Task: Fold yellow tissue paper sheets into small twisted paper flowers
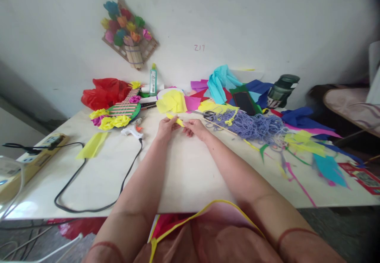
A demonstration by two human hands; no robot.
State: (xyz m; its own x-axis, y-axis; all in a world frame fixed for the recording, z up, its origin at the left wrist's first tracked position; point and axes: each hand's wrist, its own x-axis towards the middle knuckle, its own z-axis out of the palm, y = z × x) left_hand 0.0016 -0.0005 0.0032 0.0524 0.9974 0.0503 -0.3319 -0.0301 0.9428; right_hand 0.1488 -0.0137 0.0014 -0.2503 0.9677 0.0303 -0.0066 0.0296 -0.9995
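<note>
Between my two hands is a narrow folded strip of yellow crepe paper [179, 122], held just above the table. My left hand [168, 127] pinches its left part, and my right hand [194, 128] grips the right end with the fingers curled. Behind them lies a stack of yellow crepe paper [172, 101]. Scissors [208, 114] rest just right of my right hand, beside a thin wooden stick [221, 127]. Left of my left hand is a white glue gun [132, 132] with a black cord. A green round craft piece [123, 110] bears yellow and pink paper flowers.
On the table [190, 176], purple yarn [255, 126] lies tangled at right, near a dark bottle [282, 90] and a phone [244, 102]. A power strip [38, 156] sits at left; its cord loops over the table. A glue bottle [153, 81] stands against the wall.
</note>
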